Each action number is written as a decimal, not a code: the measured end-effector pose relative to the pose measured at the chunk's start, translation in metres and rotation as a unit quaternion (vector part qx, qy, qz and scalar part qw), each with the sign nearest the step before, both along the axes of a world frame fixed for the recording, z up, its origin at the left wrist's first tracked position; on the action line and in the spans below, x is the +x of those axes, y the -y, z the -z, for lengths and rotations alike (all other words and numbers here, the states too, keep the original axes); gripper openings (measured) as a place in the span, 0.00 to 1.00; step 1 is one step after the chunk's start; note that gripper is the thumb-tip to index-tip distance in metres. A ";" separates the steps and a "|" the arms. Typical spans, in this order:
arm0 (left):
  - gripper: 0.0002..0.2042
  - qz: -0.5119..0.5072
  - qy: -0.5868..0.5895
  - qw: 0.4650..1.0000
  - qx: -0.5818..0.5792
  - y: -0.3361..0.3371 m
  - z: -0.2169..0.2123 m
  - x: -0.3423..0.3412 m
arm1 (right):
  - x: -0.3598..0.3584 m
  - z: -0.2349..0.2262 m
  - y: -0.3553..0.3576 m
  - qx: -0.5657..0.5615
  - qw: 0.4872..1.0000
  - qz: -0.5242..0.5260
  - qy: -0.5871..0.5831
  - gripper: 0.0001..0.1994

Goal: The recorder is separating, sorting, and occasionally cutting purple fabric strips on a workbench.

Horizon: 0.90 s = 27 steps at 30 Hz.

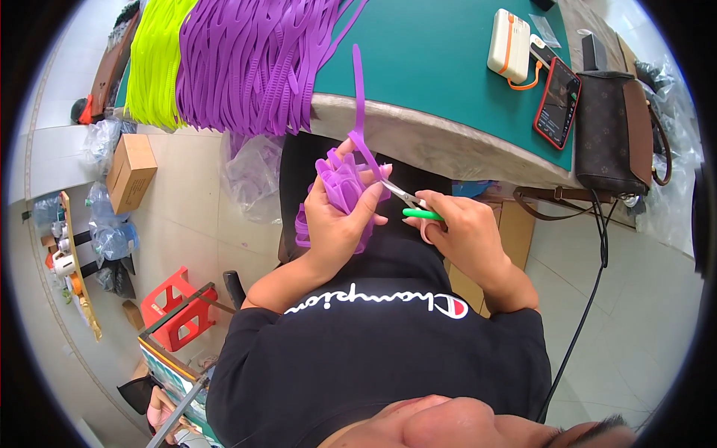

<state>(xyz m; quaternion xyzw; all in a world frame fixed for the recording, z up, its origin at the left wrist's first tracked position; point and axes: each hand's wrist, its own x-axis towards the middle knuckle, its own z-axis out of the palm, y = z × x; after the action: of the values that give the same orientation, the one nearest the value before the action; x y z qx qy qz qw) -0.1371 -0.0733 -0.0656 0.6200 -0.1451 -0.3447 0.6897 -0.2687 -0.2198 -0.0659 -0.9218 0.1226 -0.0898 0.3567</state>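
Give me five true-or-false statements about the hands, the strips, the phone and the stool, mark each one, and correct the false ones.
1. The left hand holds purple strips. True.
2. The right hand holds a ruler. False: it holds scissors.
3. On the table, the lime-green strips lie to the right of the purple pile. False: they lie to its left.
4. The phone lies to the left of the brown handbag. True.
5. The stool is blue. False: it is red.
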 end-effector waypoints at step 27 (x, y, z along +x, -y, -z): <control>0.31 0.013 -0.010 1.000 -0.002 0.004 0.005 -0.001 | 0.000 0.010 -0.003 -0.008 1.000 0.022 -0.012 0.09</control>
<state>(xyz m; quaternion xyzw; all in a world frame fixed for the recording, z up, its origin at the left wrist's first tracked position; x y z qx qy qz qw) -0.1384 -0.0774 -0.0705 0.6130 -0.1470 -0.3594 0.6881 -0.2687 -0.2171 -0.0761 -0.9227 0.1466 -0.0877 0.3455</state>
